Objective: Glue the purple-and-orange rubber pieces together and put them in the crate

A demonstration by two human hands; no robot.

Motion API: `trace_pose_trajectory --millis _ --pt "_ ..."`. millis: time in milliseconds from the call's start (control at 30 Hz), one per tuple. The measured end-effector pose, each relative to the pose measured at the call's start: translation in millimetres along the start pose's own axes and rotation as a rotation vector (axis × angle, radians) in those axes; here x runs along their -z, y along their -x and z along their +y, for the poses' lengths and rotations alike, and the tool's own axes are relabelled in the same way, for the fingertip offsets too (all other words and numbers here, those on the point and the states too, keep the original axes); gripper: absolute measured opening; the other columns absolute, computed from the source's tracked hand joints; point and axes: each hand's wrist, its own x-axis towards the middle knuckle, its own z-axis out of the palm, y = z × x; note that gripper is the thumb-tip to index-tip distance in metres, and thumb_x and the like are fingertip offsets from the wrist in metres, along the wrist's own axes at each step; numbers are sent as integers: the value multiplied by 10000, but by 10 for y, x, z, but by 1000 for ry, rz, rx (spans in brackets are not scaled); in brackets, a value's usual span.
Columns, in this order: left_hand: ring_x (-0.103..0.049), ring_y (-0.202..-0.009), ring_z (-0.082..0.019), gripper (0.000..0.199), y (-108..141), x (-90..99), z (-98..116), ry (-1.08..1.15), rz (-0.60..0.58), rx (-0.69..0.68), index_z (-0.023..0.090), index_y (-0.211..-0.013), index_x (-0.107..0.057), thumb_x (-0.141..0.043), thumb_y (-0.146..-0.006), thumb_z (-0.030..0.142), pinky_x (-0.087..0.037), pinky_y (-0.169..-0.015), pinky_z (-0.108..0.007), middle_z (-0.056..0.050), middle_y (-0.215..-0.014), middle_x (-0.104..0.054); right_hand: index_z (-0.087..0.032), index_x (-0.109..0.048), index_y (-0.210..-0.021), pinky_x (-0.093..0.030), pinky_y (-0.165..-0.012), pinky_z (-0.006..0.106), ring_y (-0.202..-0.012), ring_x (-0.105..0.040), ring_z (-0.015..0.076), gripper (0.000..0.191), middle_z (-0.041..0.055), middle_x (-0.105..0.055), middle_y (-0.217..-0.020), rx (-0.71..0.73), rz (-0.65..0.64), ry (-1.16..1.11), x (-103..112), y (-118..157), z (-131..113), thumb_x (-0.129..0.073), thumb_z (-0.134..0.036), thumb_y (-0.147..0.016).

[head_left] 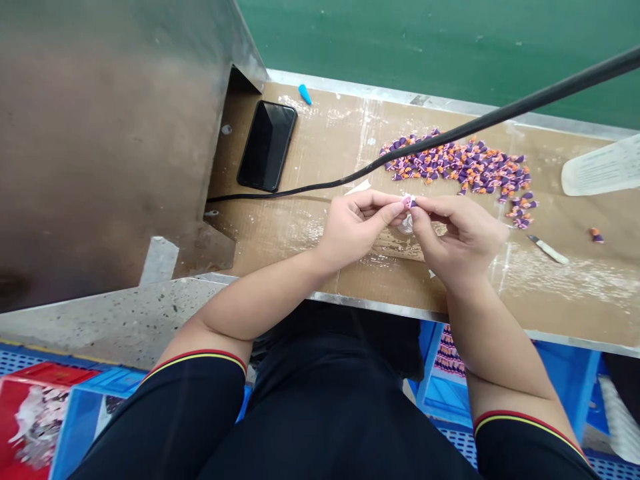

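Small pink-and-purple piece [409, 201] sits pinched between the left hand [353, 230] and right hand [463, 240], together at the fingertips, about equally near both, its long axis too hidden to tell; a heap of purple-and-orange pieces [465, 170] lies ahead on the cardboard-covered desk [260, 230].

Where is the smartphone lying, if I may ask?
The smartphone lies at the left of the head view, on the cardboard, beside the metal panel.

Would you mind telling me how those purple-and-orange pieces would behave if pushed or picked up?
The purple-and-orange pieces look small and probably light, so a push may scatter them. Their tapered shapes may roll. They look fiddly to pinch.
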Motion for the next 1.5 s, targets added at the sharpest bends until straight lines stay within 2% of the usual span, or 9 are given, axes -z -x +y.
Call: trace_pose_trajectory --millis 167,433,600,767,867,1033,1233,1500 --pt "-827 -861 -173 496 31 -12 8 -43 25 -62 171 -982 -871 -957 -889 651 -714 -879 -322 -79 -932 -860 -346 -853 -1024 -724 -870 463 -896 -854 279 122 44 -875 -960 39 37 -13 -21 24 14 -765 -400 -1090" --pt "-824 -918 -186 476 85 -26 6 -68 29 -87 179 -986 -862 -932 -920 646 -710 -918 -342 -85 -983 -853 -356 -840 -1008 -724 -861 478 -899 -859 287 134 39 -883 -955 71 60 66 -47 46 -13 -755 -417 -1090" --pt "-813 -927 -172 420 108 -45 1 -47 58 -109 196 -989 -885 -952 -917 604 -700 -961 -336 -77 -992 -858 -343 -830 -1019 -719 -793 440 -873 -861 267 96 36 -886 -951 145 139 39 -109 64 -20 -762 -342 -1087" --pt "-804 -846 -160 458 97 -55 -12 34 56 -24 188 -989 -890 -998 -856 612 -714 -865 -309 -80 -982 -866 -310 -817 -1061 -715 -748 380 -819 -859 228 42 10 -886 -943 232 215 48 -171 47 5 -800 -272 -1061" --pt "-797 -819 -153 427 86 -58 -40 69 64 -39 198 -966 -895 -1007 -852 593 -712 -833 -297 -76 -962 -863 -300 -809 -1094 -708 -749 330 -805 -858 198 145 -3 -891 -954 293 263 -33 -197 28 -6 -830 -172 -1028" --pt "-804 -860 -155 376 91 -62 -82 90 68 -63 223 -975 -904 -1000 -870 572 -709 -855 -294 -70 -979 -865 -288 -801 -1080 -707 -761 322 -811 -862 194 152 -1 -894 -954 288 275 -38 -214 25 -41 -826 -148 -1026" --pt "-800 -890 -136 281 96 -52 -95 87 50 -97 231 -993 -908 -970 -930 497 -692 -886 -264 -62 -995 -867 -300 -793 -1045 -709 -724 367 -794 -854 210 68 -1 -885 -934 265 263 14 -218 35 -32 -774 -243 -1077" --pt "-810 -916 -152 371 103 -73 -122 99 46 -90 215 -1015 -895 -971 -911 563 -691 -906 -285 -76 -1034 -870 -303 -793 -1052 -708 -706 367 -799 -861 214 71 1 -887 -930 272 261 -27 -212 26 -57 -774 -239 -1078"
